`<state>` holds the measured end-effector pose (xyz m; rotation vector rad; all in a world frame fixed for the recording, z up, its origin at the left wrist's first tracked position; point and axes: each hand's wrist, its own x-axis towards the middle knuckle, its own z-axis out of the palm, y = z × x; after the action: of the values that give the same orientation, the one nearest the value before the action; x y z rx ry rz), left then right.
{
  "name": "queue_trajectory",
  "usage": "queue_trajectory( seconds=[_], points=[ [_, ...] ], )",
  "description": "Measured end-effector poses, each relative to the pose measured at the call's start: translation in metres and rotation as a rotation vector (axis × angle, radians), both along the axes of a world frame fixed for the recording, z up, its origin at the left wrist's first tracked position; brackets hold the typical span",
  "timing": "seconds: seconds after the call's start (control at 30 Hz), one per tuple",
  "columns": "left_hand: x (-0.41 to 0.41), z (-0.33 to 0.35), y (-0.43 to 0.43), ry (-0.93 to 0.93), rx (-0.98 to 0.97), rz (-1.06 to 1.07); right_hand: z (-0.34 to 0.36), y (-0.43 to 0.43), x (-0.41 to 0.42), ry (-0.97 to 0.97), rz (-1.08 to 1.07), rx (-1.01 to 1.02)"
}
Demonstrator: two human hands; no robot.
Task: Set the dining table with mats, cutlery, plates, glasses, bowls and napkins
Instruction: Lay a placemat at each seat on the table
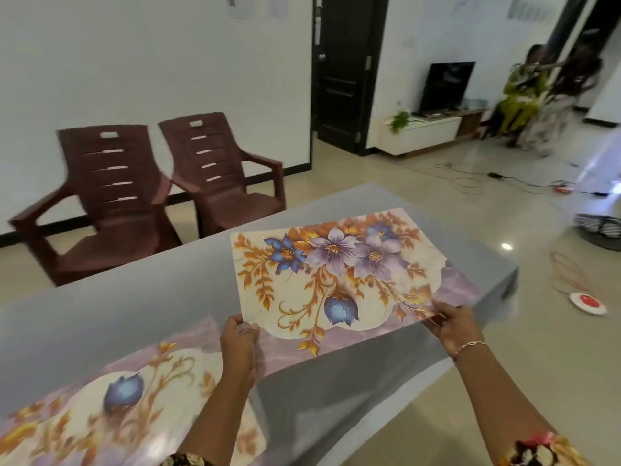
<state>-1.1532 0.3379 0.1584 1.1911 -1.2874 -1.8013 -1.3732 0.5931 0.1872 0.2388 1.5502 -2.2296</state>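
- A patterned sleeve [537,452] shows at the bottom edge, on the right forearm.
- A first floral mat [100,401] lies flat on the grey bench [134,290] at the near left. The left forearm crosses over its right part.
- The left hand [239,344] grips the near-left corner of a second floral mat [342,274], its fingers [232,322] curled round the edge.
- The right hand [452,326] pinches the near-right corner of that mat, thumb on top and fingers beneath. A thin bracelet [470,345] sits on its wrist.
- The second floral mat is spread over the right half of the bench, just beside the first one. Its near edge is raised between the two hands; whether its far edge touches the bench cannot be told.
- Two dark brown plastic chairs [161,196] stand side by side beyond the bench, against a white wall.
- On the tiled floor [386,183] to the right lie a round white-and-red object [588,301] and loose cables.
- Farther back stand a dark door [339,79] and a television [445,84] on a low white cabinet.
- At the far right are blurred people [537,95].
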Motion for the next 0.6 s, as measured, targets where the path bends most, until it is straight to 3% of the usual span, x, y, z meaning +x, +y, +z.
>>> queue_trajectory(
  seconds=[0.3,0.6],
  points=[
    [-0.139,-0.02,0.029,-0.159,0.006,-0.014,-0.005,0.022,-0.102,-0.041,0.001,0.163],
    [-0.169,-0.038,0.058,-0.377,-0.036,0.036,-0.048,0.031,-0.169,-0.207,0.113,0.308]
  ],
)
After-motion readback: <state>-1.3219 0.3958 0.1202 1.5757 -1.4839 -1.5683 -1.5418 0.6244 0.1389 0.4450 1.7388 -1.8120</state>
